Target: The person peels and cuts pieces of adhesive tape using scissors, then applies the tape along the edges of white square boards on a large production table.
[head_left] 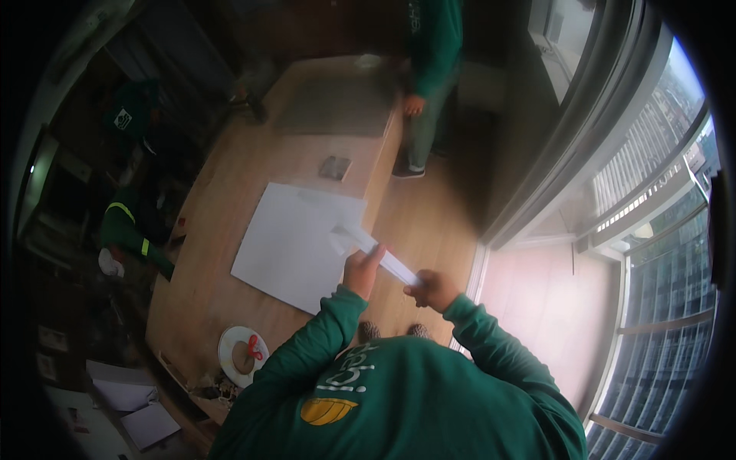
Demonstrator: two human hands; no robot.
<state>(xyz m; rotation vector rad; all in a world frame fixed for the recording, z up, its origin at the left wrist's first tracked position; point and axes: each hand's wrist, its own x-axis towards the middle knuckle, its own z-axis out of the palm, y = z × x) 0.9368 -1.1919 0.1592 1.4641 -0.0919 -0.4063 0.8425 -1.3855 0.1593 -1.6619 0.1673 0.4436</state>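
Note:
A long white strip [397, 268], which looks like folded paper, stretches between my two hands near the table's right edge. My left hand [364, 270] is closed on its middle, over the corner of a large white board or sheet [295, 234]. At the strip's lower right end, my right hand [435, 290] pinches it, out past the table edge above the floor. The strip's far end spreads into a loose flap above the white sheet. Its exact material is too blurred to tell.
On the wooden table [203, 245] are a dark mat [337, 106], a small dark item [335, 167] and a white round plate or roll with red-handled scissors [254, 346]. One person [437, 69] stands at the far right corner; another [126, 222] is at the left. Windows [652, 184] line the right.

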